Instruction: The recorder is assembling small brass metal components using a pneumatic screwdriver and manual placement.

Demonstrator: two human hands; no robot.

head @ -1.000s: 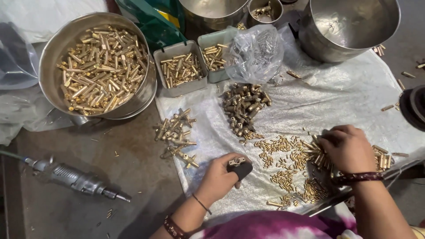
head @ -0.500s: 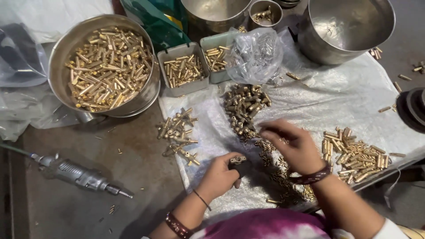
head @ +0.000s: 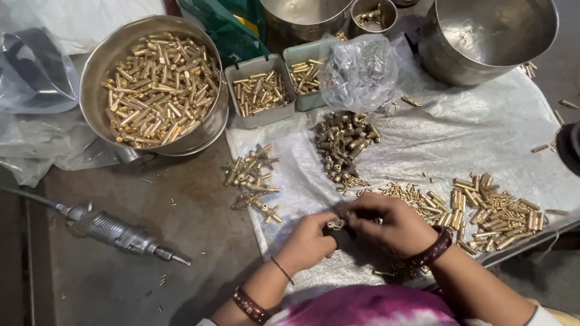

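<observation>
Both hands meet low centre: left hand point(head: 309, 240) and right hand point(head: 393, 224) each pinch-closed on one small brass fitting point(head: 336, 224), long axis roughly left-right. Surface point(head: 181, 241): dark bench, white plastic sheet point(head: 459, 139), brass piles.

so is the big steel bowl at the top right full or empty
Empty: the big steel bowl shows only bare shiny metal inside, unlike the bowl of brass pieces at the left.
</observation>
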